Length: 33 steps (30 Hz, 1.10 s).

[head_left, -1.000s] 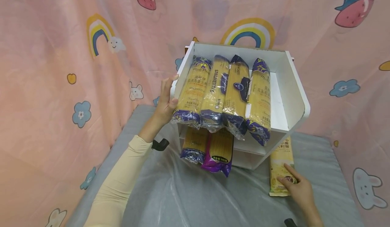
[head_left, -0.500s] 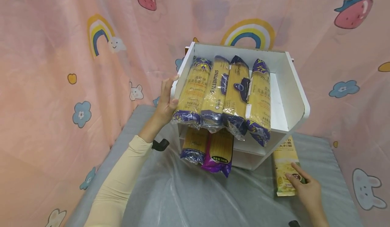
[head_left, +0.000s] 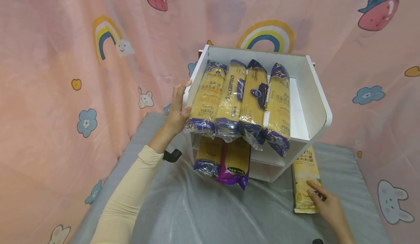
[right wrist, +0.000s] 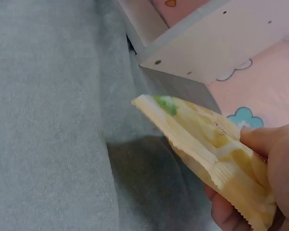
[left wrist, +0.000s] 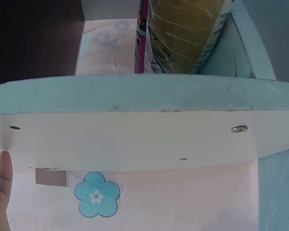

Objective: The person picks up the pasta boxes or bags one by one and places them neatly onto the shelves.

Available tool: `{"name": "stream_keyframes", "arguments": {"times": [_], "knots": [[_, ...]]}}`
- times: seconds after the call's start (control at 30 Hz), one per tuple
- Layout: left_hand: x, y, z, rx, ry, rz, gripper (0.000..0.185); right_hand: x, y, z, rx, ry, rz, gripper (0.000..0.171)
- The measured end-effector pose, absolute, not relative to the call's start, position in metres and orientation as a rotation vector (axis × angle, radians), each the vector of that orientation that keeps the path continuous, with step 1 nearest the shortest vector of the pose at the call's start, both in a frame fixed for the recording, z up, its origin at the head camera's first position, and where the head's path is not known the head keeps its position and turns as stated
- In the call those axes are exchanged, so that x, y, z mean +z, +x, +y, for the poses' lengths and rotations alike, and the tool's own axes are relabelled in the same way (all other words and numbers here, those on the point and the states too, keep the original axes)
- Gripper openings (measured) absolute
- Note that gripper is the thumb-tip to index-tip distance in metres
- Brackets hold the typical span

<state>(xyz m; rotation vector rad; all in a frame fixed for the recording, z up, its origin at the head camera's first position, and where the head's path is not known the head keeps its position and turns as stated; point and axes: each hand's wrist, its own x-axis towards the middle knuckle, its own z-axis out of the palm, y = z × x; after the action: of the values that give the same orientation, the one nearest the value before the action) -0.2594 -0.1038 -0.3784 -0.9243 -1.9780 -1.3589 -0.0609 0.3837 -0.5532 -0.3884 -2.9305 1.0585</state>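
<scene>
My left hand rests against the left side panel of a white shelf. In the left wrist view, its straight fingers touch the panel's outer face. My right hand pinches a yellow pasta packet at the shelf's right side. The right wrist view shows the thumb on one face of the pasta packet and curled fingers beneath; a shadow lies on the cloth below it. The packet's far end is partly hidden by the shelf. Several spaghetti packs lie side by side on the top tier.
Below, a blue-ended spaghetti pack and a purple-ended one stick out of a lower tier. Grey cloth covers the surface. A pink patterned curtain hangs behind and at both sides.
The yellow packet in my right hand shifts right, then slightly back left, and its angle changes a little. My left hand stays on the shelf panel.
</scene>
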Motion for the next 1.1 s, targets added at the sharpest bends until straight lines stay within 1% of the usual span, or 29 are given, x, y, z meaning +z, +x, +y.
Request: {"name": "stream_keyframes", "arguments": {"times": [0.17,0.27,0.43,0.53,0.67,0.9,1.1], "knots": [[-0.378,-0.259,-0.104,-1.362,-0.924,-1.976,0.057,-0.549,-0.066,0.389,1.209,-0.474,-3.104,0.085],[-0.378,-0.259,-0.104,-1.360,-0.923,-1.980,0.057,-0.547,-0.068,0.393,1.312,-0.453,-3.147,0.092],[-0.378,-0.260,-0.104,-1.364,-0.927,-1.987,0.057,-0.547,-0.070,0.393,1.453,-0.478,-3.086,0.089],[-0.378,-0.260,-0.104,-1.364,-0.924,-1.990,0.058,-0.546,-0.071,0.393,1.517,-0.551,-3.039,0.088],[-0.378,-0.259,-0.105,-1.367,-0.924,-1.989,0.058,-0.542,-0.070,0.391,1.532,-0.712,-2.996,0.089],[-0.378,-0.259,-0.104,-1.366,-0.924,-1.982,0.058,-0.531,-0.068,0.382,1.702,-0.946,-2.748,0.078],[-0.379,-0.260,-0.104,-1.358,-0.922,-1.978,0.057,-0.517,-0.065,0.376,1.851,-0.973,-2.534,0.073]]}}
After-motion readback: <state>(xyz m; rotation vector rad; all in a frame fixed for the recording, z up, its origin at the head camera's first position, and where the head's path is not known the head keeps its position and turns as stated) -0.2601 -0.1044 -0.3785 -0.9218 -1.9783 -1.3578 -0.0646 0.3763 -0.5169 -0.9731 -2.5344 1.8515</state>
